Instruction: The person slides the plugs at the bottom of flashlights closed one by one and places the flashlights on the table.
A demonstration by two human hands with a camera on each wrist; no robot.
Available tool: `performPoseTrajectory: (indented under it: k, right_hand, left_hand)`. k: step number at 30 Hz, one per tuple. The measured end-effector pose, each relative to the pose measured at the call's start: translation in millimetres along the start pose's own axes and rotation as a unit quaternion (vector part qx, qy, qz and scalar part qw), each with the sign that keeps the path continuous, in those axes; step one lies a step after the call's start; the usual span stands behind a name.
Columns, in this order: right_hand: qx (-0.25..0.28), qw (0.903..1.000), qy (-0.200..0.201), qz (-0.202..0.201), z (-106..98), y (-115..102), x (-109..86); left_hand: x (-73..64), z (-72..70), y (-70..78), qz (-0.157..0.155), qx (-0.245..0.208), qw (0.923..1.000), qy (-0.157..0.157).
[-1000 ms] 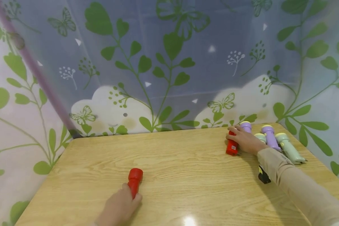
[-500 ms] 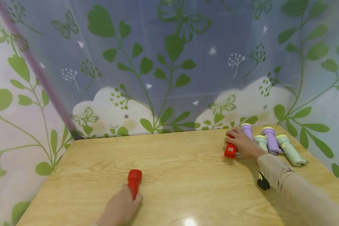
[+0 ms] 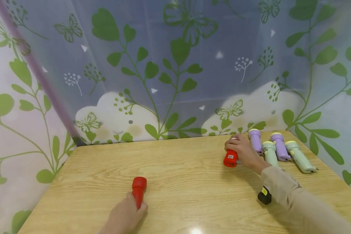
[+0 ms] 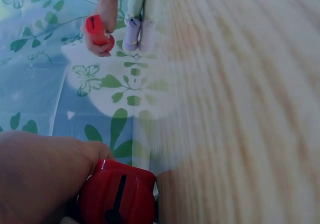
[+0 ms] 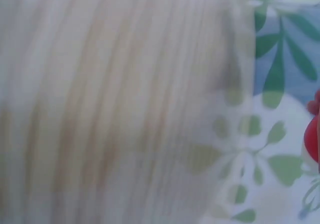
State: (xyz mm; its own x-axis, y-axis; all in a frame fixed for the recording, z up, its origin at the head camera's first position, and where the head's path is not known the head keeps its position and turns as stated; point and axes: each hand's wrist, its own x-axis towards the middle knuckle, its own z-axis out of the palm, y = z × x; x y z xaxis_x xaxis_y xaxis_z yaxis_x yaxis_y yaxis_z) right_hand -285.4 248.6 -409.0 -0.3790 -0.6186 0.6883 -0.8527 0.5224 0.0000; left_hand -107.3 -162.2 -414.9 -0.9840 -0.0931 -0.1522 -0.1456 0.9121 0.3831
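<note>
My left hand (image 3: pixel 124 214) grips a red flashlight (image 3: pixel 139 186) by its body, low on the left half of the table, its head pointing away from me. In the left wrist view the tail of that flashlight (image 4: pixel 120 196) shows beside the table surface. Towards the back right, my right hand (image 3: pixel 245 152) holds a second red flashlight (image 3: pixel 230 159), raised a little off the table. Its prongs stick out at the tail, and the fingers cover most of its head. Only a red edge of this flashlight (image 5: pixel 312 141) enters the right wrist view.
Right of my right hand lie two purple flashlights (image 3: pixel 255 140) and two pale green flashlights (image 3: pixel 300 157), side by side on the wooden table (image 3: pixel 175 169). A leaf-patterned curtain (image 3: pixel 181 97) hangs behind the table's back edge. A black device (image 3: pixel 264 196) sits at the right wrist.
My right hand has moved left and slightly towards me with its red flashlight, away from the purple and green ones, which show more fully. The left hand stays in place.
</note>
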Motion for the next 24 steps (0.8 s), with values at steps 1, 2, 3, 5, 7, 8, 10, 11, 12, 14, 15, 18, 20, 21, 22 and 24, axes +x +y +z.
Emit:
performPoseTrajectory:
  k: [1,2,3,5,7,8,10,11,12,14,15,18,20,21,22,24]
  right_hand:
    - [0.002,1.0000,0.000,0.002,0.1,-4.2,2.2]
    - [0.003,1.0000,-0.001,0.005,0.1,-8.1,4.4]
    - [-0.002,1.0000,-0.002,0.006,0.0,-13.1,7.4]
    - [0.002,1.0000,-0.002,0.009,0.6,-20.6,12.5]
    - [0.018,0.9998,-0.001,0.011,1.0,-28.1,17.9]
    - [0.026,0.9996,0.002,0.008,1.2,-31.7,20.7]
    - [0.042,0.9991,0.010,-0.001,1.4,-39.9,27.1]
    - [0.052,0.9985,0.016,-0.007,1.3,-44.1,30.5]
    - [0.058,0.9980,0.022,-0.014,1.1,-48.5,34.3]
    - [0.068,0.9966,0.037,-0.027,0.5,-57.3,41.7]
    - [0.071,0.9960,0.043,-0.031,-0.1,-61.6,45.3]
    - [0.080,0.9944,0.060,-0.035,-2.8,-73.4,54.8]
    - [0.085,0.9936,0.068,-0.029,-4.5,-80.8,60.0]
    - [0.088,0.9932,0.072,-0.025,-5.0,-84.1,62.3]
    - [0.091,0.9927,0.077,-0.023,-5.2,-87.5,64.7]
    - [0.097,0.9917,0.083,-0.018,-5.0,-93.9,68.8]
  left_hand:
    - [-0.2,-0.4,0.2,-0.003,0.000,1.0000,-0.003]
    - [-0.3,-0.7,0.4,-0.006,-0.001,1.0000,-0.003]
    - [-0.7,-1.3,0.5,-0.005,0.000,1.0000,-0.004]
    - [-0.9,-2.2,0.9,-0.004,0.001,1.0000,-0.003]
    - [-0.8,-2.6,1.0,-0.002,0.004,1.0000,0.000]
    - [-1.0,-2.8,1.1,0.001,0.007,1.0000,0.002]
    - [-1.5,-3.4,1.1,0.005,0.013,0.9999,0.003]
    - [-1.8,-3.8,1.1,0.004,0.013,0.9999,0.003]
    - [-2.3,-4.3,1.2,0.004,0.017,0.9998,0.003]
    - [-3.8,-6.6,2.1,0.005,0.026,0.9996,0.009]
    - [-4.8,-8.4,3.0,0.005,0.035,0.9993,0.012]
    - [-7.6,-16.2,8.0,0.024,0.068,0.9963,0.046]
    - [-9.8,-24.4,14.4,0.061,0.081,0.9918,0.079]
    - [-11.0,-29.2,19.2,0.086,0.076,0.9895,0.088]
    - [-12.2,-34.4,25.0,0.116,0.063,0.9866,0.095]
    - [-15.6,-44.5,39.3,0.191,0.022,0.9758,0.105]
